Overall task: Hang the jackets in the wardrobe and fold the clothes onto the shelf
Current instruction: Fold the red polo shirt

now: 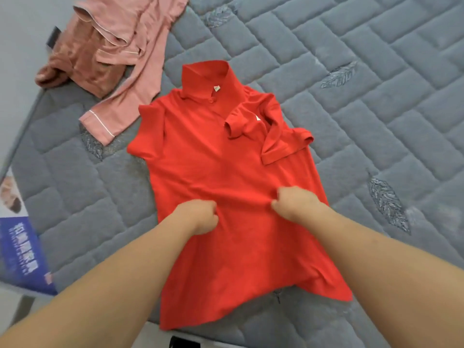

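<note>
The red polo shirt (226, 172) lies flat on the grey quilted mattress (364, 96), collar away from the person. The left hand (198, 216) and right hand (295, 202) both pinch its fabric at mid-body, fingers curled. Beyond the left fingers lies a pink garment (113, 54).

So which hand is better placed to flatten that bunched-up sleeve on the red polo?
Probably the right hand. The folded-over sleeve lies on the same side of the red polo shirt, directly beyond it; the left hand would have to cross over.
</note>
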### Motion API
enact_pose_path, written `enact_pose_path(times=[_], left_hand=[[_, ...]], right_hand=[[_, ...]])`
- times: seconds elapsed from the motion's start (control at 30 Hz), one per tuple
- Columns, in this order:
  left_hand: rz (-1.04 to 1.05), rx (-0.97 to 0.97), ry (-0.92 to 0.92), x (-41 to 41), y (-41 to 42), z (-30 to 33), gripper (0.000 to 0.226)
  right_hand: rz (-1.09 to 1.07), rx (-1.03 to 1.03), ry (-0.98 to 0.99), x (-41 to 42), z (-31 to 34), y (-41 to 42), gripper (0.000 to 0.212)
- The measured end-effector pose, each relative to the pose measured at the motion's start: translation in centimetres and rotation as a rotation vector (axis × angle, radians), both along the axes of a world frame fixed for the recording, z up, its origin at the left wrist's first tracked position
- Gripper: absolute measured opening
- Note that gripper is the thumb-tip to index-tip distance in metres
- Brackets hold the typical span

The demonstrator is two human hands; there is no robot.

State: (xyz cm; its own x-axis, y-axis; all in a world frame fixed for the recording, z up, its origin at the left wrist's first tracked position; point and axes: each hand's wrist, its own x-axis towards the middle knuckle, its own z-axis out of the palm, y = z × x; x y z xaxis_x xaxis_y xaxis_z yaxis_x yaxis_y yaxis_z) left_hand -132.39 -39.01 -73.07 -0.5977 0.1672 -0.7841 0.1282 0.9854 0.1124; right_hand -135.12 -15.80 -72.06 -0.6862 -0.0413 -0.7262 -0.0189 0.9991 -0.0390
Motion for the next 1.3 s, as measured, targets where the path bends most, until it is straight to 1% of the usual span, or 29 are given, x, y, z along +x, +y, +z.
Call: enact_pose_path(times=[0.07, 0.13, 0.2, 0.23, 0.27, 0.3, 0.37, 0.43, 0.47, 0.5, 0.6, 0.63, 0.67, 0.7, 0.73, 0.77, 0.83, 0.87, 0.9, 0.93, 1.0, 1.03, 1.07, 1.1, 1.17, 1.23, 1.3], left_hand=[[0.051, 0.059, 0.193, -2.7, -0.7, -0.8, 0.035], [0.089, 0.062, 0.353, -4.9, -1.1, -1.9, 0.041], [0.126, 0.063, 0.466, -7.1, -1.4, -3.0, 0.05], [0.136, 0.075, 0.507, -8.3, -1.6, -3.5, 0.054], [0.142, 0.081, 0.538, -9.5, -1.8, -3.8, 0.057], [0.149, 0.076, 0.551, -10.6, -2.1, -4.2, 0.06], [0.163, 0.047, 0.549, -12.5, -2.3, -4.6, 0.063], [0.155, 0.035, 0.54, -14.4, -2.2, -4.8, 0.064], [0.142, 0.047, 0.539, -15.4, -1.9, -4.8, 0.064], [0.132, 0.07, 0.536, -16.4, -1.5, -4.8, 0.064], [0.187, 0.16, 0.453, -19.4, -0.2, -4.8, 0.069], [0.204, 0.159, 0.396, -20.1, 0.2, -5.0, 0.072], [0.205, 0.136, 0.337, -20.7, 0.5, -5.3, 0.074], [0.203, 0.106, 0.289, -21.1, 0.8, -5.7, 0.074], [0.206, 0.083, 0.257, -21.4, 1.0, -6.1, 0.074], [0.211, 0.07, 0.242, -21.7, 1.2, -6.5, 0.073], [0.217, 0.059, 0.234, -21.9, 1.4, -7.2, 0.073], [0.22, 0.062, 0.235, -22.0, 1.3, -7.4, 0.072], [0.222, 0.069, 0.232, -22.0, 1.2, -7.6, 0.073], [0.22, 0.074, 0.227, -22.0, 1.2, -7.7, 0.074], [0.209, 0.073, 0.222, -22.0, 1.1, -7.8, 0.075], [0.203, 0.07, 0.221, -22.0, 1.1, -7.9, 0.075], [0.2, 0.066, 0.22, -22.0, 1.1, -7.9, 0.075], [0.198, 0.063, 0.219, -22.0, 1.0, -8.0, 0.075], [0.196, 0.059, 0.216, -22.0, 1.0, -7.9, 0.076], [0.199, 0.065, 0.214, -22.1, 1.1, -7.9, 0.076], [0.2, 0.062, 0.212, -22.1, 1.1, -7.9, 0.076]], right_hand=[[-0.03, -0.045, 0.265, -3.2, -0.8, -0.8, 0.052], [-0.01, 0.015, 0.43, -6.1, -1.9, -1.4, 0.072], [-0.025, 0.078, 0.45, -8.8, -3.2, -1.5, 0.091], [-0.057, 0.084, 0.437, -9.9, -3.7, -1.3, 0.094], [-0.088, 0.084, 0.425, -10.8, -4.1, -1.2, 0.093], [-0.108, 0.078, 0.443, -11.6, -4.5, -1.0, 0.085], [-0.046, 0.045, 0.572, -13.0, -4.3, -0.2, 0.054], [0.002, 0.042, 0.639, -15.1, -3.9, 1.9, 0.027], [-0.033, 0.058, 0.657, -16.3, -3.3, 3.6, 0.021], [-0.091, 0.096, 0.681, -17.6, -2.8, 5.4, 0.019], [-0.282, 0.262, 0.766, -20.6, -2.3, 9.9, 0.027], [-0.344, 0.265, 0.813, -21.2, -2.5, 10.0, 0.03], [-0.375, 0.226, 0.876, -21.7, -2.6, 9.3, 0.032], [-0.35, 0.162, 0.93, -21.9, -2.9, 7.9, 0.032], [-0.283, 0.077, 0.953, -22.0, -3.4, 6.1, 0.035], [-0.203, -0.023, 0.929, -21.8, -4.2, 4.1, 0.039], [-0.059, -0.148, 0.719, -20.7, -6.2, 0.4, 0.057], [0.005, -0.156, 0.633, -20.1, -7.2, -0.6, 0.066], [0.077, -0.149, 0.593, -19.8, -8.0, -0.5, 0.071], [0.161, -0.152, 0.588, -19.8, -8.5, 0.6, 0.07], [0.316, -0.14, 0.635, -20.6, -9.2, 4.4, 0.063], [0.323, -0.102, 0.666, -21.2, -9.5, 6.7, 0.06], [0.247, -0.044, 0.683, -22.0, -9.5, 8.6, 0.061], [0.116, 0.021, 0.692, -22.7, -9.3, 9.9, 0.062], [-0.116, 0.139, 0.72, -24.2, -9.1, 9.9, 0.06], [-0.187, 0.166, 0.762, -25.2, -8.5, 7.7, 0.052], [-0.159, 0.088, 0.778, -25.4, -7.7, 6.1, 0.047]])
